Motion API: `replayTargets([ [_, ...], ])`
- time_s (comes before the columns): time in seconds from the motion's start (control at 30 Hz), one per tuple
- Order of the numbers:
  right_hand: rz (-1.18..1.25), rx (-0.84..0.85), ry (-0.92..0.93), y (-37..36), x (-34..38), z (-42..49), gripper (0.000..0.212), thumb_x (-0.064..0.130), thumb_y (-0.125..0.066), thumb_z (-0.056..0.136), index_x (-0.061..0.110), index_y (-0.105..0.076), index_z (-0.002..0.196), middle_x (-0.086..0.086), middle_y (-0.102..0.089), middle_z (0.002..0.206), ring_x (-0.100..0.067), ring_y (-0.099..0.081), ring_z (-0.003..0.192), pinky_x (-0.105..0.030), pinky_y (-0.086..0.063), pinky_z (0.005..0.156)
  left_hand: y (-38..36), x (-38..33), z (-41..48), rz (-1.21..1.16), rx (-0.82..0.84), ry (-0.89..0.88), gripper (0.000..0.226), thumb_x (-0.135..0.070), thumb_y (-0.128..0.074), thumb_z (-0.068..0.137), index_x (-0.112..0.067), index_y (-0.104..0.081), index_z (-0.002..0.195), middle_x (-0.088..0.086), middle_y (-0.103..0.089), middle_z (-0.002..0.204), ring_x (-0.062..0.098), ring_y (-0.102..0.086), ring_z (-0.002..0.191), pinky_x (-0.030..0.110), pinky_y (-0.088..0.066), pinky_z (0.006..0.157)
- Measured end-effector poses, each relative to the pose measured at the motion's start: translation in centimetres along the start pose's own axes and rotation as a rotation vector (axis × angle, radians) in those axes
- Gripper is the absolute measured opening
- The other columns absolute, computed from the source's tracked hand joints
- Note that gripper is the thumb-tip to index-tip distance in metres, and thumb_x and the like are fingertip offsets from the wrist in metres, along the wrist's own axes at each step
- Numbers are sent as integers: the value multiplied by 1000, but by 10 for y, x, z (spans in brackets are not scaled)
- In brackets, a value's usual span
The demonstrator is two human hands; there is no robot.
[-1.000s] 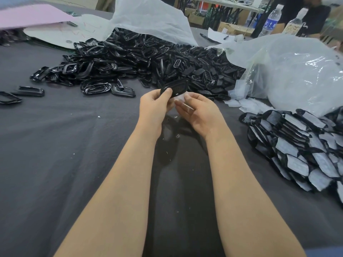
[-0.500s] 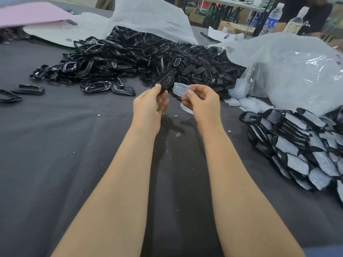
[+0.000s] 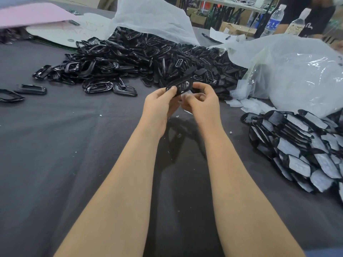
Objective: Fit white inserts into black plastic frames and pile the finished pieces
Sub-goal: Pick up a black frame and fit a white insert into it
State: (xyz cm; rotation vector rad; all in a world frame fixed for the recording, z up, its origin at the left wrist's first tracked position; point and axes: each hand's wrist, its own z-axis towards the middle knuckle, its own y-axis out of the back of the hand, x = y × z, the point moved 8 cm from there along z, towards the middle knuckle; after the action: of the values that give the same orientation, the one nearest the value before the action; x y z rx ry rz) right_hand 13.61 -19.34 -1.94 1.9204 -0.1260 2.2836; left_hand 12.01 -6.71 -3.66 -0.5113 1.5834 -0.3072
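**Small-parts assembly workshop.** A worktable (image 3: 55,145) draped in dark grey cloth carries a bulk heap of black plastic frames (image 3: 130,58). Loose white inserts (image 3: 246,104) lie beside large clear plastic bags (image 3: 297,75), and a stacked pile of finished pieces (image 3: 297,151) sits at the right. Cardboard boxes (image 3: 230,26) stand in the background, and water bottles (image 3: 273,19) stand beyond the bags.

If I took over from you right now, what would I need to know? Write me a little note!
Left hand: pinches the black frame at its left end.
Right hand: pinches the frame's right end; something white, likely an insert, shows just below, mostly hidden.
Empty frames: big heap straight ahead. Loose white inserts lie by the plastic bag.
Done: finished pile on the right.
Left: fit this one, pile it, work through the heap.
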Motion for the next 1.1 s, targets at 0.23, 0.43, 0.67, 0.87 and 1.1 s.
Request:
replayTargets([
  [0.23, -478, 4, 194, -3, 12, -3, 14, 17, -59, 91, 14, -69, 101, -5, -63, 98, -11, -56, 84, -3, -38, 72, 4, 1, 1, 128, -43, -24, 17, -14, -54, 97, -18, -64, 84, -5, -70, 81, 8, -65, 82, 27, -51, 87],
  [0.43, -498, 51, 237, -7, 20, -4, 24, 14, -57, 92, 20, -59, 69, 8, -58, 70, 1, -47, 61, -5, -34, 59, 3, -1, 1, 115, -24, -45, 16, -12, -52, 98, -17, -64, 89, -4, -71, 88, 5, -67, 85, 22, -52, 82],
  [0.67, -218, 117, 103, -9, 10, -3, 11, 17, -59, 92, 13, -68, 88, 6, -66, 74, -8, -62, 73, -30, -54, 78, 2, -4, -1, 99, -16, -61, 16, -11, -51, 99, -15, -64, 90, -3, -71, 87, 3, -68, 80, 18, -54, 80],
  [0.87, 46, -39, -61, 5, -5, 1, 16, 1, -56, 90, 16, -60, 87, 0, -67, 71, -7, -63, 60, -21, -56, 63, 6, 0, 3, 132, -60, -60, 15, -11, -52, 98, -16, -62, 88, -1, -71, 90, 9, -68, 85, 24, -55, 82],
  [1.1, 276, -212, -99, 25, -5, 4, 17, 1, -58, 92, 13, -59, 80, -3, -61, 74, -9, -62, 64, -18, -55, 63, 17, -2, 6, 160, -164, -140, 16, -6, -49, 99, -14, -56, 88, 2, -68, 90, 5, -69, 68, 15, -53, 61],
])
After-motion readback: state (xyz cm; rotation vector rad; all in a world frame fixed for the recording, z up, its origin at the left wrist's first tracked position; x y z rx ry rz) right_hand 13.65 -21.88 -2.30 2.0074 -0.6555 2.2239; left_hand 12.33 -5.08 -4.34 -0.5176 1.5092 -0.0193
